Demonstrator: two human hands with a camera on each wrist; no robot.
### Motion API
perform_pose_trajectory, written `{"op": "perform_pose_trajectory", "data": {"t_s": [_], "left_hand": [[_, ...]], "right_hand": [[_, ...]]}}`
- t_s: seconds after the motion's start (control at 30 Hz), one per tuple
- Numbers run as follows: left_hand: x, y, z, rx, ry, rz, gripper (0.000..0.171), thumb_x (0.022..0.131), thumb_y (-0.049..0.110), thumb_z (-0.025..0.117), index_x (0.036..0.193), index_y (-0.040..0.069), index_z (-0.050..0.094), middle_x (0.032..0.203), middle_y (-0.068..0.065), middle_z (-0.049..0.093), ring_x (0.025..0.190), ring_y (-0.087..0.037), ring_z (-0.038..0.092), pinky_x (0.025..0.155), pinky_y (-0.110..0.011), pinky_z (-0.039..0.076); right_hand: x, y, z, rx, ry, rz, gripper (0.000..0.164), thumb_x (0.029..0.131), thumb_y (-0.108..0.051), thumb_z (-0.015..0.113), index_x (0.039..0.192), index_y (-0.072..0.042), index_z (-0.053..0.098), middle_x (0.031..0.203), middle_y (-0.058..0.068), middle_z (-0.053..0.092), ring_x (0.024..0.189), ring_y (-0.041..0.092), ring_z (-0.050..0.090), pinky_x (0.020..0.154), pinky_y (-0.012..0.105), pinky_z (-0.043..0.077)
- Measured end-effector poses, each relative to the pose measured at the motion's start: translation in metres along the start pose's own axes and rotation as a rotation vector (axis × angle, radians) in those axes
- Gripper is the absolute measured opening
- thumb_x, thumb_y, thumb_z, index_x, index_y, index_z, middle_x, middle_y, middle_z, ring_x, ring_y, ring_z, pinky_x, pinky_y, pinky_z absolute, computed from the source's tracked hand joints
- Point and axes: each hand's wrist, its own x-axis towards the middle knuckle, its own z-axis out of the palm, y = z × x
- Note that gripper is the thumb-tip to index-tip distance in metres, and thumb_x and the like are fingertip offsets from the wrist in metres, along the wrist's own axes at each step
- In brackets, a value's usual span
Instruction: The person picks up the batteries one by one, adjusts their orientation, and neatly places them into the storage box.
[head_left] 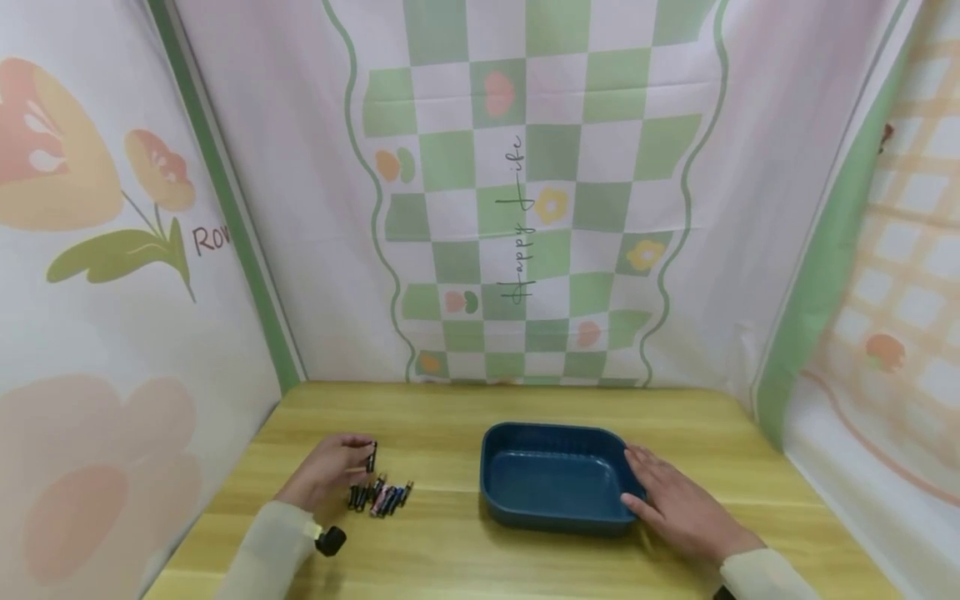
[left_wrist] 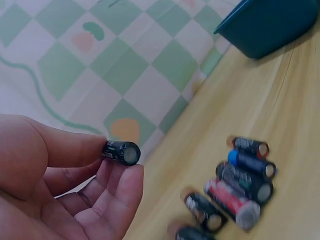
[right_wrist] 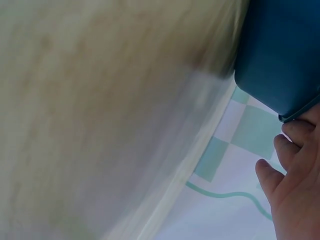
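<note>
Bottommost battery [left_wrist: 192, 233] blurry, partly beyond left wrist view's edge

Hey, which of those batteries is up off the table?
The black battery held in the left hand; the other batteries lie clustered on the table.

"What hangs behind the tabletop [head_left: 427, 562]?"
"A back curtain [head_left: 300, 208] of printed fabric: green-and-white checks inside wavy green lines, small yellow flowers, 'Happy Life' running sideways up the middle."
"And the sides?"
"Left curtain [head_left: 97, 333], large peach-coloured flowers; right curtain [head_left: 907, 267], orange-and-white plaid. The tabletop is yellowish wood grain."
</note>
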Motion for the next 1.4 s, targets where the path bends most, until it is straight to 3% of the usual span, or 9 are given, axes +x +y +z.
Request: {"op": "perform_pose_trajectory", "data": {"t_s": [0.3, 0.57, 0.83, 0.97, 1.07, 1.2, 1.4], "left_hand": [[0.013, 0.016, 0.025, -0.017, -0.087, 0.023, 0.036, 0.099, 0.008, 0.056, 0.128, -0.011, 0.050, 0.124, -0.030, 0.052, 0.110, -0.044, 0.055, 0.089, -0.046, 0.054], [0.021, 0.017, 0.048, -0.034, -0.165, 0.061, 0.038, 0.098, 0.009, 0.058, 0.127, -0.014, 0.049, 0.117, -0.026, 0.055, 0.094, -0.026, 0.061, 0.083, -0.040, 0.057], [0.027, 0.031, 0.075, -0.019, -0.225, 0.083, 0.030, 0.098, 0.009, 0.057, 0.122, -0.010, 0.054, 0.112, -0.022, 0.058, 0.102, -0.035, 0.060, 0.082, -0.038, 0.057], [0.033, 0.038, 0.087, -0.025, -0.237, 0.085, 0.028, 0.098, 0.008, 0.058, 0.119, -0.009, 0.056, 0.108, -0.020, 0.060, 0.096, -0.030, 0.062, 0.081, -0.037, 0.058], [0.037, 0.041, 0.096, -0.029, -0.240, 0.087, 0.027, 0.097, 0.007, 0.059, 0.118, -0.009, 0.057, 0.109, -0.024, 0.060, 0.089, -0.024, 0.064, 0.079, -0.037, 0.058], [0.039, 0.045, 0.106, -0.034, -0.247, 0.083, 0.028, 0.097, 0.006, 0.059, 0.119, -0.011, 0.056, 0.110, -0.026, 0.060, 0.086, -0.021, 0.064, 0.077, -0.037, 0.058], [0.040, 0.050, 0.119, -0.052, -0.240, 0.098, 0.025, 0.096, 0.004, 0.059, 0.116, -0.011, 0.057, 0.097, -0.015, 0.063, 0.082, -0.019, 0.064, 0.074, -0.035, 0.058]], "right_hand": [[0.002, -0.001, -0.001, 0.030, -0.008, -0.001, 0.065, 0.100, -0.040, 0.053, 0.143, 0.007, 0.040, 0.149, 0.021, 0.038, 0.135, 0.039, 0.036, 0.109, 0.008, -0.004], [0.001, 0.000, 0.000, 0.030, -0.011, 0.009, 0.066, 0.100, -0.042, 0.052, 0.144, 0.006, 0.040, 0.149, 0.020, 0.038, 0.135, 0.038, 0.036, 0.108, 0.008, -0.004], [0.001, 0.001, 0.000, 0.031, -0.015, 0.029, 0.067, 0.100, -0.043, 0.051, 0.145, 0.005, 0.039, 0.150, 0.019, 0.037, 0.136, 0.036, 0.035, 0.116, 0.026, 0.014], [0.002, 0.000, 0.000, 0.019, -0.013, 0.025, 0.066, 0.100, -0.043, 0.051, 0.145, 0.005, 0.039, 0.150, 0.019, 0.037, 0.136, 0.037, 0.036, 0.112, 0.040, 0.027], [0.003, 0.000, -0.001, 0.026, -0.018, 0.025, 0.066, 0.101, -0.043, 0.050, 0.145, 0.005, 0.038, 0.151, 0.020, 0.036, 0.136, 0.037, 0.035, 0.117, 0.029, 0.015], [0.004, 0.001, -0.003, 0.047, -0.019, 0.015, 0.067, 0.101, -0.042, 0.050, 0.146, 0.005, 0.037, 0.151, 0.021, 0.035, 0.136, 0.039, 0.034, 0.107, 0.007, -0.006], [0.002, 0.001, -0.002, 0.015, -0.018, -0.009, 0.068, 0.100, -0.043, 0.051, 0.143, 0.007, 0.039, 0.149, 0.022, 0.037, 0.135, 0.039, 0.036, 0.108, 0.008, -0.007]]}}
